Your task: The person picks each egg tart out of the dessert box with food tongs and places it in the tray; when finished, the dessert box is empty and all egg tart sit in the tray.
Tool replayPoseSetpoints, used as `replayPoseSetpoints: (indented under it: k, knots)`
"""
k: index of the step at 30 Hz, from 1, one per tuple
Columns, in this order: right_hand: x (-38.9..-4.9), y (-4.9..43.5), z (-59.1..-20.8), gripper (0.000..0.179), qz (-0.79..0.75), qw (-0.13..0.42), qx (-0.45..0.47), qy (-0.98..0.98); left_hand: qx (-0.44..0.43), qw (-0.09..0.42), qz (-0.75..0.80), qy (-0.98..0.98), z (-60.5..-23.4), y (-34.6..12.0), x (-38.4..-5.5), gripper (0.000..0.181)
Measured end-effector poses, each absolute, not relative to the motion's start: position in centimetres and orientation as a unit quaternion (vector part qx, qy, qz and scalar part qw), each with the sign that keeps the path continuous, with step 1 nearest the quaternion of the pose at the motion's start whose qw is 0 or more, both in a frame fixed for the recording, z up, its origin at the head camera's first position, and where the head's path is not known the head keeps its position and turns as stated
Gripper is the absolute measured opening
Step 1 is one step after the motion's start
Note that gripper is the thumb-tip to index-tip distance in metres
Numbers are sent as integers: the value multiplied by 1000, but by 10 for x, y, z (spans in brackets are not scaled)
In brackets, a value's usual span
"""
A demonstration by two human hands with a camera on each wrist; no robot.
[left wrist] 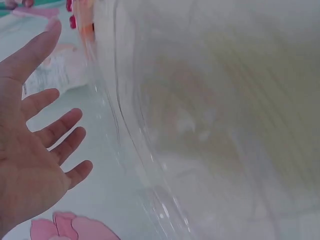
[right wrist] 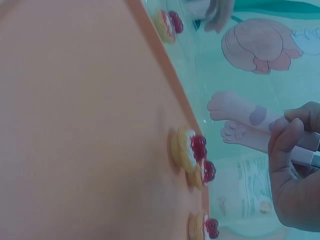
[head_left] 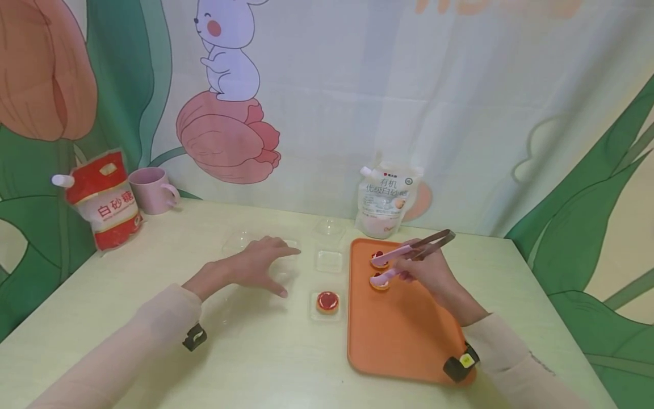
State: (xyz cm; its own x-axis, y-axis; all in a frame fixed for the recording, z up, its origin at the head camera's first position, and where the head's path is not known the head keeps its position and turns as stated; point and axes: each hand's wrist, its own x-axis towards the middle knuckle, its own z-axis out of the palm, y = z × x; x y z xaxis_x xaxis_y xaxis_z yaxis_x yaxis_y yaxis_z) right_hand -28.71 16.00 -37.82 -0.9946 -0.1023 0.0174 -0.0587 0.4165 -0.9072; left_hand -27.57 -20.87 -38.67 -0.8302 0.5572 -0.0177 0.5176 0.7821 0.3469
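My right hand (head_left: 426, 272) grips pink tongs (right wrist: 240, 117) with paw-shaped tips and metal arms. In the head view the tips overlap two small berry-topped tarts (head_left: 379, 283) on the orange tray (head_left: 393, 341); in the right wrist view the tips stand apart from each other, clear of the tarts (right wrist: 189, 150). Left of the tray, a red-topped tart (head_left: 327, 302) sits in a clear plastic container (head_left: 314, 315). My left hand (head_left: 263, 262) hovers over the table with fingers spread and holds nothing. Its palm (left wrist: 30, 155) shows in the left wrist view beside blurred clear plastic.
More clear containers (head_left: 329, 260) stand behind the tart's container and around my left hand. A white pouch (head_left: 382, 204) stands behind the tray. A red and white pouch (head_left: 104, 201) and a pink mug (head_left: 148, 190) are at the back left, before a printed curtain (head_left: 327, 113).
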Motion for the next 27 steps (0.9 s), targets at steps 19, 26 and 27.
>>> replayPoseSetpoints:
  k: [19, 26, 27]
  knots:
    - [-265, 122, -380, 28, -570, 87, -122, 808, 342, 83, 104, 930, -401, -142, -265, 78]
    - [-263, 113, -385, 30, -570, 101, -147, 802, 342, 89, 113, 929, -400, -141, -265, 73]
    - [-262, 112, -386, 31, -569, 102, -151, 802, 343, 89, 112, 928, -400, -141, -266, 72]
